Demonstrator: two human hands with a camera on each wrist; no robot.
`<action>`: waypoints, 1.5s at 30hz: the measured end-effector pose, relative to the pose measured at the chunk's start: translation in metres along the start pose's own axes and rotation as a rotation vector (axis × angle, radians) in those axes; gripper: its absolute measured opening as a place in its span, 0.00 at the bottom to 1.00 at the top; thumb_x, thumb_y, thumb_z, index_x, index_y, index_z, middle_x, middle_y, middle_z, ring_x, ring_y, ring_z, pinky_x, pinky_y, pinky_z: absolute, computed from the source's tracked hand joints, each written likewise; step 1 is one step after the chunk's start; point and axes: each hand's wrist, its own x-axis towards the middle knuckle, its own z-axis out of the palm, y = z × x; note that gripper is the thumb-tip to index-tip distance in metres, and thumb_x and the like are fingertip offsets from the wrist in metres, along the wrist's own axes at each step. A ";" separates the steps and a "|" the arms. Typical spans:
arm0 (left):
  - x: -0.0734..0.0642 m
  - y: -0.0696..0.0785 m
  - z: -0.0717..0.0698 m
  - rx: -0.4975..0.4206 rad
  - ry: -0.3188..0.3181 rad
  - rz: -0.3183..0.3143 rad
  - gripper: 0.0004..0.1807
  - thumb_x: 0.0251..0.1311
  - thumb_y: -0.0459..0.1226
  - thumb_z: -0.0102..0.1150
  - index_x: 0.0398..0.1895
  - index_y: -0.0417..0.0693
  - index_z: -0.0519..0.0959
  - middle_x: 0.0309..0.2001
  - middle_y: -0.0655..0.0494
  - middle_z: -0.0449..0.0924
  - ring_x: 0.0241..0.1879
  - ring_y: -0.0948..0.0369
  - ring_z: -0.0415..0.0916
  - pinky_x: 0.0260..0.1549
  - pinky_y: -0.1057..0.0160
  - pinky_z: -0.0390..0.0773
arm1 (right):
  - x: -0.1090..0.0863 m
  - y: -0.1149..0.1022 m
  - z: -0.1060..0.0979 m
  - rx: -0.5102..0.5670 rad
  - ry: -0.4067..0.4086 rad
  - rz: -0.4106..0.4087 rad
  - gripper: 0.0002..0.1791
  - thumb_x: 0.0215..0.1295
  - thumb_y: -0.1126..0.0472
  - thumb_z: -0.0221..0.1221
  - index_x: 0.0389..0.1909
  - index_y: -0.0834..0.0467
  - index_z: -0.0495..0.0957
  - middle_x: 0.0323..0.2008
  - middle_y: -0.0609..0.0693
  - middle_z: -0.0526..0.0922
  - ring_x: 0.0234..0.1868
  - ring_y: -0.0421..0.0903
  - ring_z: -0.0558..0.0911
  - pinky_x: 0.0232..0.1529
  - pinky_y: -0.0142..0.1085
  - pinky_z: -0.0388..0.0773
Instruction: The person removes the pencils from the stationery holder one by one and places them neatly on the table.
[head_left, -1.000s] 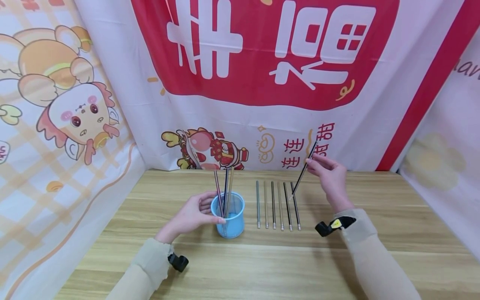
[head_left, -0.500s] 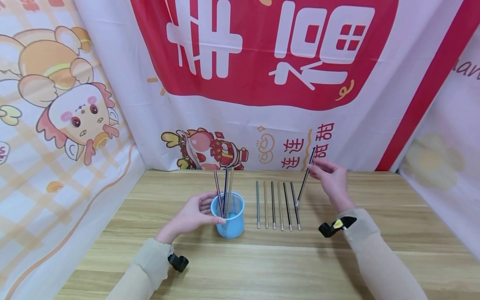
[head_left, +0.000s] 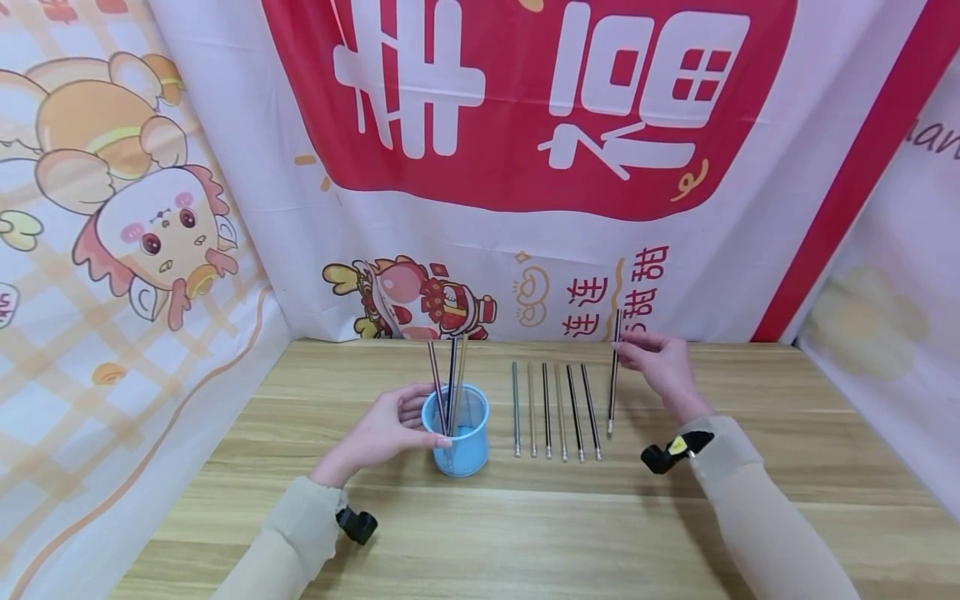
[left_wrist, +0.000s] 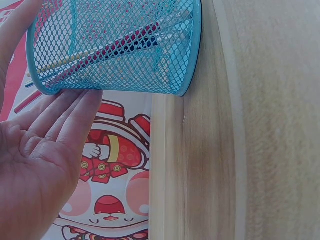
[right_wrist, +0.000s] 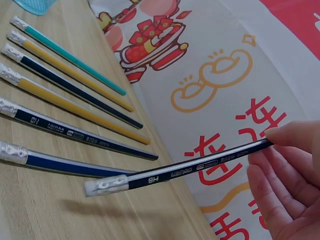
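Note:
My left hand (head_left: 390,429) holds a light blue mesh pencil cup (head_left: 471,454) by its left side, thumb at the near rim and fingers behind it. Several pencils (left_wrist: 120,47) lean inside the cup, their ends sticking out above the rim. On the right, my right hand (head_left: 663,367) pinches a dark striped pencil (right_wrist: 200,165) near its far end between thumb and fingers. Its white eraser end points down toward the table, tilted in the right wrist view. Beside it lies a row of several pencils, with a blue one (right_wrist: 70,165) nearest and a green one (right_wrist: 75,60) farthest.
The wood-grain table (head_left: 480,542) runs up to a white and red printed cloth (head_left: 495,225) hanging at the back. Another printed cloth (head_left: 247,317) bounds the left side, and a pale cloth (head_left: 885,400) the right. The row's eraser ends face the near side.
My right hand has swung the pencil's eraser end to the right and lower, away from over the row, so the pencil is nearly parallel to it. The left hand and cup stay put.

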 end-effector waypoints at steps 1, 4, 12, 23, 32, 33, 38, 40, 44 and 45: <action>0.000 0.000 0.000 -0.001 0.001 0.000 0.47 0.52 0.36 0.79 0.74 0.35 0.64 0.68 0.39 0.71 0.66 0.46 0.71 0.63 0.55 0.75 | 0.000 0.001 0.000 -0.009 -0.012 0.000 0.25 0.68 0.58 0.67 0.62 0.65 0.77 0.56 0.62 0.81 0.42 0.43 0.86 0.47 0.32 0.85; 0.000 -0.001 0.000 -0.001 0.001 -0.003 0.47 0.52 0.35 0.79 0.74 0.35 0.64 0.68 0.39 0.71 0.66 0.46 0.71 0.63 0.55 0.75 | 0.002 0.005 0.000 -0.034 -0.044 0.003 0.25 0.69 0.58 0.66 0.63 0.66 0.77 0.56 0.64 0.81 0.42 0.44 0.86 0.47 0.33 0.85; 0.000 -0.001 0.000 0.012 0.001 -0.013 0.46 0.54 0.35 0.78 0.74 0.35 0.64 0.69 0.40 0.70 0.66 0.46 0.71 0.63 0.55 0.75 | 0.005 0.021 0.000 -0.055 -0.138 0.017 0.24 0.69 0.63 0.66 0.61 0.69 0.77 0.50 0.63 0.85 0.37 0.42 0.87 0.45 0.34 0.86; 0.001 -0.003 -0.001 0.006 -0.003 -0.006 0.47 0.53 0.36 0.79 0.74 0.35 0.64 0.69 0.40 0.70 0.66 0.47 0.71 0.63 0.55 0.74 | 0.006 0.040 0.004 -0.181 -0.156 0.092 0.22 0.68 0.59 0.67 0.59 0.65 0.80 0.46 0.59 0.87 0.39 0.45 0.87 0.42 0.30 0.85; 0.001 -0.005 -0.002 0.000 -0.005 -0.006 0.48 0.53 0.36 0.79 0.74 0.35 0.63 0.69 0.40 0.70 0.66 0.47 0.71 0.63 0.55 0.74 | 0.007 0.044 0.012 -0.181 -0.140 0.161 0.22 0.66 0.61 0.68 0.58 0.66 0.80 0.45 0.59 0.87 0.37 0.46 0.87 0.41 0.34 0.86; 0.001 -0.005 -0.002 0.001 -0.005 -0.007 0.47 0.53 0.36 0.79 0.74 0.35 0.63 0.69 0.40 0.70 0.66 0.47 0.71 0.63 0.55 0.74 | 0.007 0.045 0.014 -0.187 -0.138 0.162 0.22 0.66 0.61 0.68 0.58 0.66 0.80 0.45 0.59 0.87 0.37 0.46 0.87 0.41 0.34 0.86; 0.001 -0.004 -0.001 0.008 -0.004 -0.015 0.46 0.54 0.36 0.79 0.74 0.36 0.64 0.69 0.41 0.70 0.66 0.47 0.71 0.63 0.55 0.74 | 0.006 0.046 0.018 -0.225 -0.128 0.165 0.22 0.65 0.61 0.69 0.57 0.65 0.81 0.44 0.58 0.88 0.35 0.44 0.87 0.39 0.33 0.86; 0.001 -0.004 -0.001 0.007 -0.003 -0.016 0.46 0.54 0.36 0.79 0.74 0.36 0.64 0.69 0.41 0.70 0.66 0.47 0.71 0.63 0.55 0.74 | 0.006 0.045 0.018 -0.233 -0.126 0.165 0.21 0.64 0.62 0.69 0.56 0.66 0.82 0.42 0.58 0.88 0.34 0.44 0.87 0.37 0.32 0.86; 0.002 -0.005 -0.001 0.006 -0.004 -0.011 0.46 0.53 0.36 0.79 0.74 0.36 0.65 0.69 0.41 0.71 0.66 0.47 0.71 0.63 0.55 0.74 | 0.005 0.043 0.020 -0.231 -0.125 0.163 0.21 0.63 0.64 0.69 0.55 0.68 0.81 0.40 0.58 0.88 0.32 0.44 0.86 0.35 0.32 0.86; 0.002 -0.004 -0.002 0.007 -0.004 -0.010 0.46 0.53 0.36 0.79 0.74 0.36 0.65 0.69 0.41 0.71 0.66 0.46 0.71 0.63 0.55 0.74 | 0.005 0.042 0.020 -0.230 -0.121 0.166 0.21 0.63 0.64 0.69 0.55 0.68 0.82 0.39 0.58 0.88 0.32 0.44 0.86 0.35 0.32 0.86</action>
